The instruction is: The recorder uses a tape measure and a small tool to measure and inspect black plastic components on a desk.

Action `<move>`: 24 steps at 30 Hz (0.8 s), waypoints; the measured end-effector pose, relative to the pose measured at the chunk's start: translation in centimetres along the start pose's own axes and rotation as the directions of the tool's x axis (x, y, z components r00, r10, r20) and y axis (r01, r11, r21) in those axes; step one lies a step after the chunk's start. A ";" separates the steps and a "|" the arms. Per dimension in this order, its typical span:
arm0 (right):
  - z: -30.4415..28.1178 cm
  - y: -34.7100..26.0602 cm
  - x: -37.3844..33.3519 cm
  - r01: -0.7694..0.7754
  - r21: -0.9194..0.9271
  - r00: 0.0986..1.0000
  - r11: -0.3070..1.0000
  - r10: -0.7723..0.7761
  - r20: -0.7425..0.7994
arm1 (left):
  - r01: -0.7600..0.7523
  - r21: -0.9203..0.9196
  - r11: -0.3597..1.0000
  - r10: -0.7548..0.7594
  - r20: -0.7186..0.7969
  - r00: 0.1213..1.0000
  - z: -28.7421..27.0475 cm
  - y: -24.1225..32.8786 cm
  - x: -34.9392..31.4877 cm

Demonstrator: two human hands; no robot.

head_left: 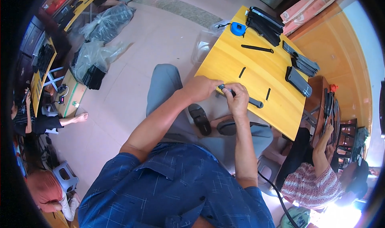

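Note:
At the near edge of the yellow table, my left hand and my right hand meet with fingertips pinched. Between them is a small dark piece, bluish on top; its exact kind is too small to tell. Both hands are closed on it. Beside my right hand lies a black strap with a rounded end, partly hidden by that hand. Whether the strap joins the held piece cannot be seen. Two short black strips lie farther in, a left strip and a right strip.
A longer black strap, a blue tape measure, a black bundle and stacked dark pouches lie on the table. Another person works at the right. Plastic bags of black goods stand at the left.

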State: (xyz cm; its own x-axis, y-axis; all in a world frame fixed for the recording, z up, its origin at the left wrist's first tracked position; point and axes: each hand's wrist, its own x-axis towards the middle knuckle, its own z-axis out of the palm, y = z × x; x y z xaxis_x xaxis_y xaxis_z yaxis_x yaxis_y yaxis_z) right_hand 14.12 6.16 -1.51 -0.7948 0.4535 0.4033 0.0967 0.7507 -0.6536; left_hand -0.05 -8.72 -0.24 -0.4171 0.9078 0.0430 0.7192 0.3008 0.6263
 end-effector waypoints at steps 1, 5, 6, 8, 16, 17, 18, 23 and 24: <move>-0.1 0.0 0.0 0.001 -0.007 1.000 1.000 -0.001 0.011 | -0.045 0.047 0.998 0.043 0.042 0.998 0.0 -0.1 0.2; -0.4 -1.3 0.2 0.206 -0.175 0.971 0.963 -0.224 -0.088 | -0.100 0.093 0.991 0.098 0.026 0.995 -0.4 0.6 0.2; -0.5 -2.6 -0.4 0.177 -0.234 0.953 0.956 -0.226 -0.202 | -0.123 0.063 0.990 0.124 -0.017 0.992 -0.3 0.6 0.1; 0.0 -3.3 -2.9 0.136 -0.290 0.921 0.947 -0.229 -0.315 | -0.149 0.035 0.988 0.151 -0.057 0.987 0.2 0.8 -0.2; 1.8 -2.3 -6.2 -0.516 0.804 0.696 0.295 0.692 0.192 | -0.191 -0.260 0.947 0.151 -0.166 0.975 1.6 4.2 -2.1; 1.8 -1.9 -6.6 -0.517 0.782 0.716 0.347 0.676 0.173 | -0.195 -0.264 0.945 0.156 -0.163 0.974 1.9 4.1 -2.1; 1.8 -1.8 -6.8 -0.518 0.757 0.738 0.397 0.655 0.162 | -0.197 -0.283 0.939 0.163 -0.139 0.977 2.0 3.9 -2.2; 0.8 -1.3 -8.2 -0.513 0.589 0.828 0.625 0.541 0.147 | -0.056 -0.312 0.948 0.103 0.138 0.985 0.7 3.1 -2.5; 0.1 -1.4 -8.2 -0.521 0.455 0.847 0.723 0.502 0.172 | -0.067 -0.370 0.927 0.136 0.163 0.977 0.8 2.7 -2.5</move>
State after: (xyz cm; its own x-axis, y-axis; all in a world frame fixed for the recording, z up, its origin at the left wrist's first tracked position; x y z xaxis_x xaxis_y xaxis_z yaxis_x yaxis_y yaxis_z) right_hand 20.41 1.29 -3.96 -0.7280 0.6787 -0.0969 0.2114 0.0877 -0.9735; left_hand 3.37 -9.94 0.71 -0.2188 0.9758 0.0003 0.4890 0.1094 0.8654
